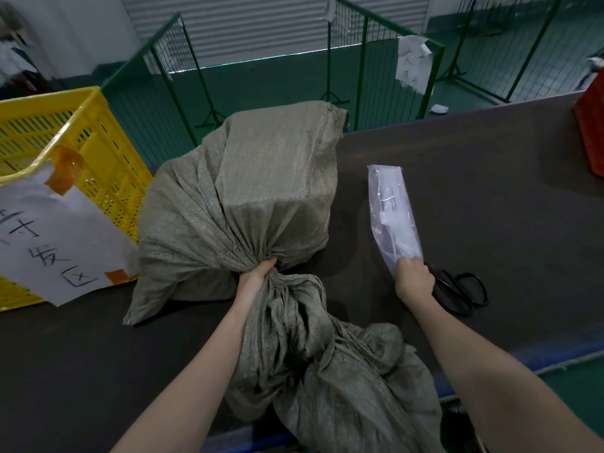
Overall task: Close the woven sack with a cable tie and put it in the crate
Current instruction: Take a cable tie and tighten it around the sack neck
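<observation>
Mid-frame, woven sack [248,191] neck is gripped bunched by left hand [253,279], untied; plastic packet [394,217] (ties, presumably) is pinched by right hand [413,281]; yellow crate [98,152], upper left, is unreached.

Dim, flat indoor light; a pale glare strip beyond the green wire fence [346,40]. Wide-angle bending at the edges, top-left corner blurred.

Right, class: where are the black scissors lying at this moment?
In the head view, the black scissors lie on the dark table, right of the woven sack, just behind the right hand, which grips the near end of a clear plastic packet.
</observation>
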